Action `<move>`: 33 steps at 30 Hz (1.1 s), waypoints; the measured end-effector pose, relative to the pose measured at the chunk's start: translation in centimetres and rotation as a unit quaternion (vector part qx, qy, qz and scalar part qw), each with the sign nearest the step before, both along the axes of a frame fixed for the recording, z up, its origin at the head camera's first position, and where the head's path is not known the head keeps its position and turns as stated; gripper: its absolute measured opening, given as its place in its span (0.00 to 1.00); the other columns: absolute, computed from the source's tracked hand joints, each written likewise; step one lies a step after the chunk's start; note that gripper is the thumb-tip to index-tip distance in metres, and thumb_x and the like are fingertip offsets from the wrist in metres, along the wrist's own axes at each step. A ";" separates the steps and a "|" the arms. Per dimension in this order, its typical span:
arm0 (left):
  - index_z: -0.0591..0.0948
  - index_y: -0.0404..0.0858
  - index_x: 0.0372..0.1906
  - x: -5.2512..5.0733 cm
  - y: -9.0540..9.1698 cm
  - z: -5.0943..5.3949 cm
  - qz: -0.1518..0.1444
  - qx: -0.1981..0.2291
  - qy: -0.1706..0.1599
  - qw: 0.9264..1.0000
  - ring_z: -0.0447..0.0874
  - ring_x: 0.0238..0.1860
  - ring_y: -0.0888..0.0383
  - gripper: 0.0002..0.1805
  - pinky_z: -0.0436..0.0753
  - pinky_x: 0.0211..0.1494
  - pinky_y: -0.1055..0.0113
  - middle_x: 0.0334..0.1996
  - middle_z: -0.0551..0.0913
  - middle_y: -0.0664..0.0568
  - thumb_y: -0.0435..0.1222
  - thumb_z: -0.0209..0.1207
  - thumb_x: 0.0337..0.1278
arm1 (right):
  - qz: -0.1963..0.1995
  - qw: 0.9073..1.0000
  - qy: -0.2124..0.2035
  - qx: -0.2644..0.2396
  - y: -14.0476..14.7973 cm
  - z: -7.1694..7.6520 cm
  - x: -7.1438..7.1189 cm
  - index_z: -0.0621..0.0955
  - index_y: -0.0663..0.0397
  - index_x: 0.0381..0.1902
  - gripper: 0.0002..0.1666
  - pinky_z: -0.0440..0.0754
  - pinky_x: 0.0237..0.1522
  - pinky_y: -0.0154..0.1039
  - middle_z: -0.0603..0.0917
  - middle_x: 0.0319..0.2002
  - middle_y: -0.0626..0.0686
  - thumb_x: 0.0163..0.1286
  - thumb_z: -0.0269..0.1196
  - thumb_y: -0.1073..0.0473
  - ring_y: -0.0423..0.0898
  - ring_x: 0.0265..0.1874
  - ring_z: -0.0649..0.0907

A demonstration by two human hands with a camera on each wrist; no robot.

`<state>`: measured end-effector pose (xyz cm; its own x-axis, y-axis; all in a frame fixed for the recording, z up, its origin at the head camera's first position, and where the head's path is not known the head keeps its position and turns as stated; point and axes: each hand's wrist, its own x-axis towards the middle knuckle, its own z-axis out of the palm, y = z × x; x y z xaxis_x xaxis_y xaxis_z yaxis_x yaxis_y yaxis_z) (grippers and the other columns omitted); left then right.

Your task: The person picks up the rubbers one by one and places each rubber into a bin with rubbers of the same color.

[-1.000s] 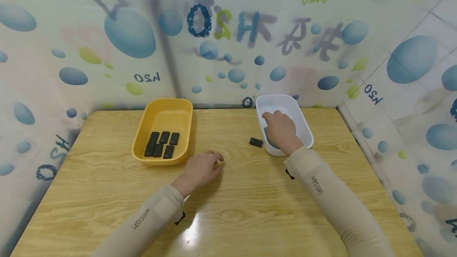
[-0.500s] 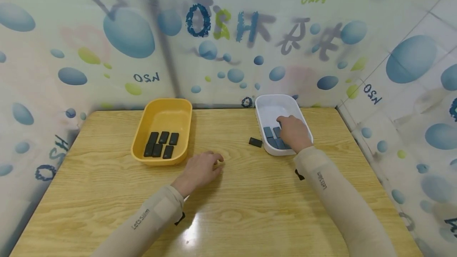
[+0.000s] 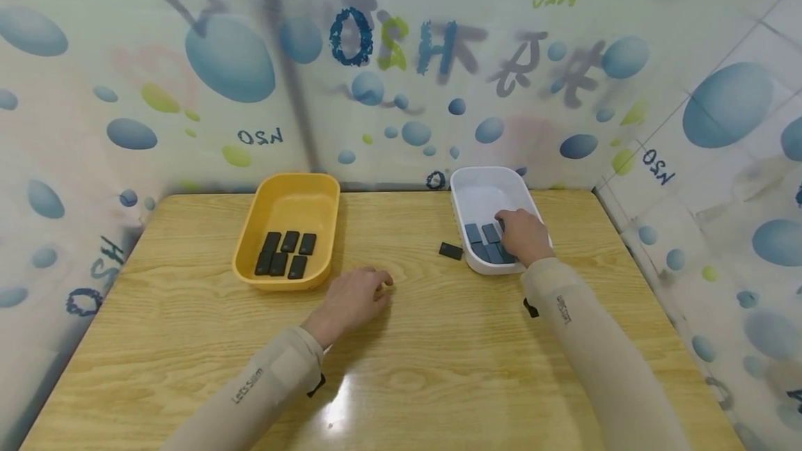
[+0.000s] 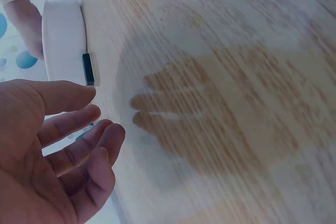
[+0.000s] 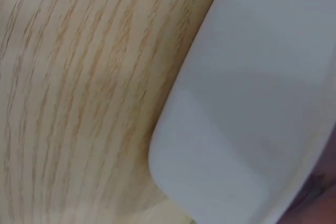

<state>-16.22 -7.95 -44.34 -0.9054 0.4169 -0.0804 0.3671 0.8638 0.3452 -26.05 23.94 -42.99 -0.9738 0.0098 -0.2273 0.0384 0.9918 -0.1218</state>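
Note:
My right hand point(image 3: 526, 236) reaches into the white bin point(image 3: 491, 176) and pinches a small blue-grey block point(image 3: 500, 225), mostly hidden by the fingers. Several more blue-grey blocks point(image 3: 473, 233) lie in rows at the near end of that bin. In the right wrist view the bin's outer wall point(image 5: 226, 119) hides most of the hand. My left hand point(image 3: 354, 300) hovers low over the table with loosely bent fingers and holds nothing. A single black block point(image 3: 450, 250) lies on the table against the left side of the white bin.
A yellow bin point(image 3: 307, 186) stands at the left on the wooden table point(image 3: 401, 367), with several black blocks point(image 3: 290, 241) at its near end. Behind the table is a wall point(image 3: 413, 103) with printed blue and green spots.
My right hand has moved right and toward the near end inside the white bin, uncovering the blue-grey blocks. My left hand has stayed where it was.

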 end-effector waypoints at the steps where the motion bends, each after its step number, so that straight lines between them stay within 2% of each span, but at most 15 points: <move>1: 0.85 0.47 0.46 0.0 0.0 0.0 -0.001 -0.001 0.001 1.000 0.80 0.33 0.59 0.11 0.76 0.32 0.63 0.35 0.84 0.54 0.41 0.64 0.58 | -0.001 1.000 -0.002 -0.001 0.0 -0.1 -0.1 0.72 0.56 0.66 0.26 0.75 0.57 0.57 0.79 0.55 0.63 0.71 0.52 0.64 0.55 0.47 0.76; 11: 0.84 0.46 0.46 0.2 -0.2 0.0 -0.002 0.001 0.007 1.000 0.76 0.29 0.61 0.11 0.74 0.28 0.65 0.32 0.82 0.54 0.41 0.64 0.59 | -0.009 1.000 -0.028 0.000 0.1 -0.5 -0.4 0.71 0.55 0.67 0.25 0.73 0.61 0.56 0.78 0.59 0.63 0.73 0.50 0.63 0.55 0.49 0.77; 18: 0.85 0.46 0.45 0.3 -0.2 -0.2 -0.004 0.003 0.017 1.000 0.77 0.28 0.61 0.11 0.75 0.28 0.65 0.33 0.83 0.53 0.41 0.65 0.57 | -0.019 0.999 -0.045 -0.001 -0.1 -0.4 -0.5 0.72 0.55 0.67 0.26 0.75 0.59 0.55 0.78 0.58 0.63 0.72 0.52 0.63 0.55 0.47 0.76; 24: 0.85 0.46 0.46 0.3 -0.2 -0.2 -0.003 0.001 0.013 1.000 0.77 0.29 0.61 0.11 0.75 0.29 0.65 0.33 0.83 0.53 0.40 0.64 0.58 | -0.032 0.998 -0.056 0.000 -0.3 -0.4 -0.6 0.70 0.54 0.69 0.26 0.74 0.60 0.56 0.77 0.59 0.63 0.73 0.50 0.63 0.56 0.48 0.76; 33: 0.85 0.46 0.46 0.4 -0.2 -0.1 0.004 0.007 0.006 1.000 0.78 0.31 0.60 0.12 0.76 0.31 0.63 0.33 0.83 0.54 0.40 0.64 0.58 | -0.027 0.999 -0.043 0.002 -0.3 -0.3 -0.4 0.68 0.54 0.70 0.28 0.72 0.62 0.57 0.75 0.61 0.65 0.73 0.48 0.63 0.56 0.52 0.76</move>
<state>-15.87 -8.12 -44.43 -0.9092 0.4113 -0.0644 0.3647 0.8615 0.3532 -26.40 23.69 -43.26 -0.9486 0.0635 -0.3101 0.1029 0.9883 -0.1124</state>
